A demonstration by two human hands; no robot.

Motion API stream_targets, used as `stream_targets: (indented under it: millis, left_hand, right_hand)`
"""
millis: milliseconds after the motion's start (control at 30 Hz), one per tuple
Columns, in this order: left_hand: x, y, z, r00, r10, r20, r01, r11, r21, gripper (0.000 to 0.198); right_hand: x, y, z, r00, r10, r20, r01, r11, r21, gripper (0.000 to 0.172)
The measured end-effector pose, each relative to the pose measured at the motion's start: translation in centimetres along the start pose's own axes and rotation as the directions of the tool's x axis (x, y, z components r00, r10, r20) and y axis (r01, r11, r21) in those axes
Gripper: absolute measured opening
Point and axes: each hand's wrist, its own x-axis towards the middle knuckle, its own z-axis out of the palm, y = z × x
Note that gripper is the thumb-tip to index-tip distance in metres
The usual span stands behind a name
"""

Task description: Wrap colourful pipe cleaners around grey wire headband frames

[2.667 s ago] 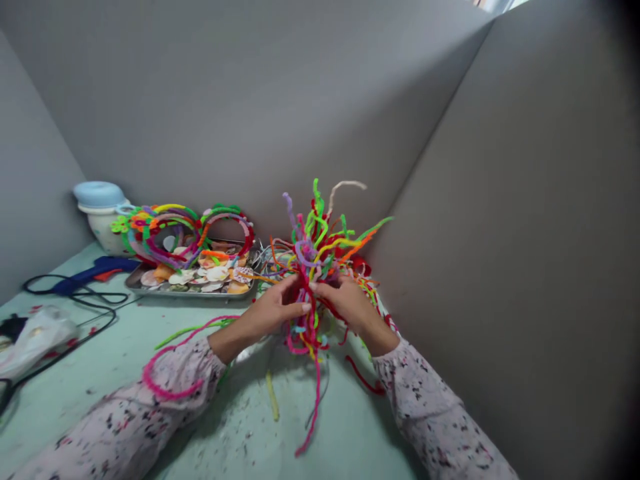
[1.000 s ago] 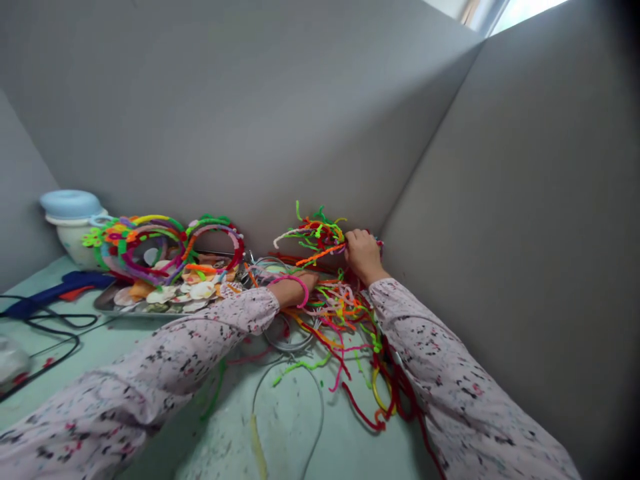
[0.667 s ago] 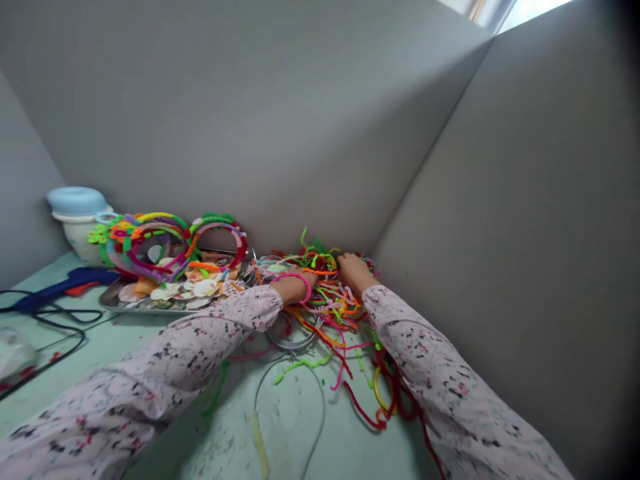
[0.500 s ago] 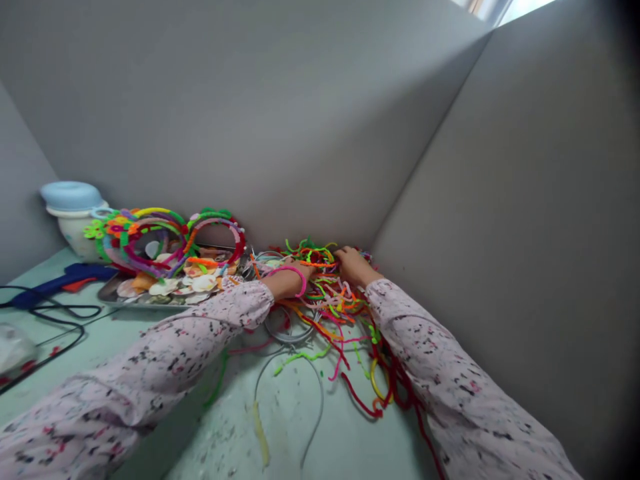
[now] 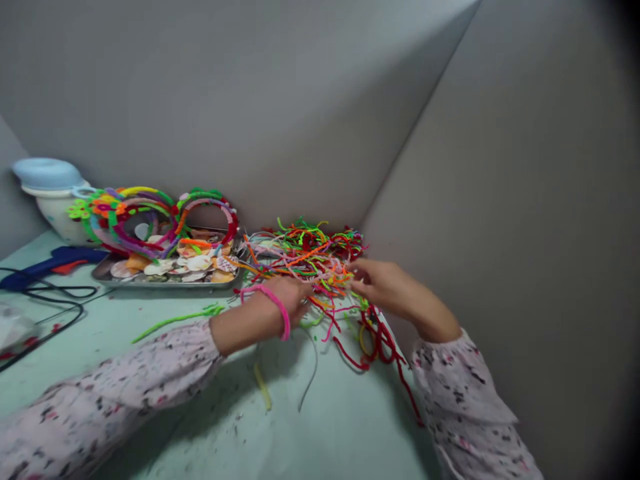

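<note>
A: Bearings from the metal tray [image 5: 165, 285]; where is the heap of fuzzy stems [image 5: 305, 257]?

B: Just right of the tray, at about the same depth; its leftmost strands reach the tray's right end; the bulk spreads away from there.

A: Long axis?

B: Roughly sideways, continuing the line of the tray's long side; single strands cross at many angles, so the axis holds for the heap only; one dark red stem [image 5: 350, 358] lies apart from the bulk, right of the tray and closer to the wearer.

A: Hands?

B: Left hand [image 5: 287, 303]: right of the tray and nearer the wearer, at the heap's front edge; fingers bent, tips hidden, so cannot tell whether they grip; a pink stem [image 5: 279, 305] arches over its wrist. Right hand [image 5: 383, 287]: farther from the tray, at the heap's right front edge; thumb and forefinger look parted; cannot tell if a strand sits between them.

A: Which is nearer the heap?

B: Neither clearly; both reach its edge; from the left hand the heap lies ahead and to the right, from the right hand ahead and to the left, towards the tray.
</note>
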Motion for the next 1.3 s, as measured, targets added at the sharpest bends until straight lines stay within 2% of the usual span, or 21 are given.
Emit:
stream_targets:
  millis: [67, 133, 167, 267, 333, 367, 433, 500, 600, 700, 800, 867, 900, 967, 1033, 1067, 1100, 1133, 1167, 1233, 1300]
  left_hand:
    - [-2.0, 1.4, 1.6, 0.984, 0.081, 0.156, -0.081, 0.997, -0.006, 0.027]
    - [-3.3, 2.0, 3.3, 0.942, 0.125, 0.312, -0.117, 0.992, -0.043, 0.027]
    - [-3.7, 2.1, 4.1, 0.925, 0.134, 0.356, -0.120, 0.991, -0.061, 0.029]
    - [-3.8, 1.8, 5.7, 0.918, 0.094, 0.384, -0.067, 0.994, -0.084, 0.030]
    - [-3.6, 1.6, 6.0, 0.922, 0.073, 0.381, -0.033, 0.993, -0.111, 0.028]
    - [-3.5, 1.5, 6.0, 0.922, 0.068, 0.381, -0.019, 0.991, -0.132, 0.028]
    - [-3.5, 1.4, 5.8, 0.922, 0.054, 0.383, 0.016, 0.984, -0.178, 0.026]
    - [-3.7, 1.5, 5.8, 0.920, 0.036, 0.390, 0.055, 0.974, -0.220, 0.025]
    - [-4.0, 1.8, 5.9, 0.918, 0.015, 0.395, 0.092, 0.963, -0.252, 0.023]
    - [-4.1, 1.9, 6.3, 0.929, 0.006, 0.369, 0.105, 0.955, -0.279, 0.022]
    - [-4.0, 1.5, 6.5, 0.934, 0.002, 0.359, 0.117, 0.943, -0.311, 0.022]
    - [-3.9, 1.2, 6.6, 0.930, -0.002, 0.367, 0.132, 0.935, -0.330, 0.023]
    - [-3.9, 1.0, 6.6, 0.930, -0.004, 0.367, 0.139, 0.929, -0.343, 0.023]
    - [-3.8, 0.7, 6.6, 0.930, -0.007, 0.368, 0.155, 0.914, -0.374, 0.023]
    - [-3.6, 0.5, 6.5, 0.930, -0.012, 0.367, 0.169, 0.901, -0.400, 0.023]
    - [-3.6, 0.4, 6.4, 0.930, -0.015, 0.368, 0.176, 0.895, -0.409, 0.023]
    - [-3.5, 0.3, 6.4, 0.929, -0.020, 0.369, 0.183, 0.892, -0.413, 0.023]
    - [-3.4, 0.2, 6.4, 0.929, -0.025, 0.369, 0.188, 0.890, -0.415, 0.023]
    - [-3.4, 0.2, 6.4, 0.931, -0.027, 0.365, 0.188, 0.890, -0.415, 0.023]
    - [-3.4, 0.0, 6.4, 0.935, -0.024, 0.355, 0.179, 0.893, -0.412, 0.023]
    - [-3.4, -0.1, 6.6, 0.937, -0.025, 0.349, 0.176, 0.896, -0.408, 0.023]
  right_hand:
    - [-2.5, 0.0, 0.9, 0.993, 0.016, 0.119, -0.022, 0.999, 0.047, 0.022]
    - [-4.5, 0.1, 2.4, 0.977, 0.080, 0.199, -0.092, 0.994, 0.051, 0.021]
    - [-5.2, 0.2, 3.4, 0.964, 0.126, 0.232, -0.139, 0.990, 0.039, 0.024]
    - [-6.2, 0.4, 6.9, 0.913, 0.229, 0.338, -0.234, 0.972, -0.027, 0.033]
    - [-6.4, 0.6, 8.6, 0.897, 0.216, 0.386, -0.203, 0.976, -0.074, 0.018]
    - [-6.4, 0.6, 9.0, 0.905, 0.190, 0.380, -0.175, 0.982, -0.073, 0.012]
    - [-6.5, 0.6, 8.5, 0.916, 0.122, 0.382, -0.128, 0.992, -0.009, 0.010]
    - [-6.5, 0.3, 6.7, 0.927, 0.049, 0.372, -0.100, 0.988, 0.119, 0.013]
    - [-5.6, -0.5, 3.1, 0.987, 0.012, 0.161, -0.045, 0.978, 0.204, 0.021]
    - [-3.0, -1.0, 1.0, 0.992, 0.064, -0.108, -0.049, 0.989, 0.139, 0.023]
    - [0.8, -0.6, 1.5, 0.954, 0.077, -0.289, -0.057, 0.995, 0.077, 0.021]
    - [2.9, -0.2, 2.5, 0.931, 0.133, -0.340, -0.093, 0.987, 0.133, 0.021]
    - [3.5, -0.1, 2.9, 0.912, 0.160, -0.378, -0.100, 0.980, 0.173, 0.027]
    - [3.5, -0.2, 3.5, 0.889, 0.160, -0.430, -0.069, 0.973, 0.218, 0.044]
    - [1.9, -0.7, 3.6, 0.891, 0.130, -0.435, -0.022, 0.969, 0.245, 0.046]
    - [0.5, -1.0, 3.4, 0.912, 0.115, -0.395, -0.018, 0.970, 0.241, 0.042]
    - [-1.0, -1.4, 3.3, 0.954, 0.093, -0.287, -0.028, 0.974, 0.223, 0.036]
    - [-2.8, -1.7, 3.2, 0.991, 0.063, -0.118, -0.037, 0.976, 0.216, 0.028]
    - [-4.5, -2.0, 3.2, 0.996, 0.015, 0.088, -0.034, 0.973, 0.227, 0.024]
    - [-8.0, -2.6, 3.8, 0.906, -0.069, 0.418, -0.042, 0.967, 0.250, 0.030]
    - [-11.0, -3.3, 5.0, 0.839, -0.049, 0.541, -0.098, 0.966, 0.240, 0.037]
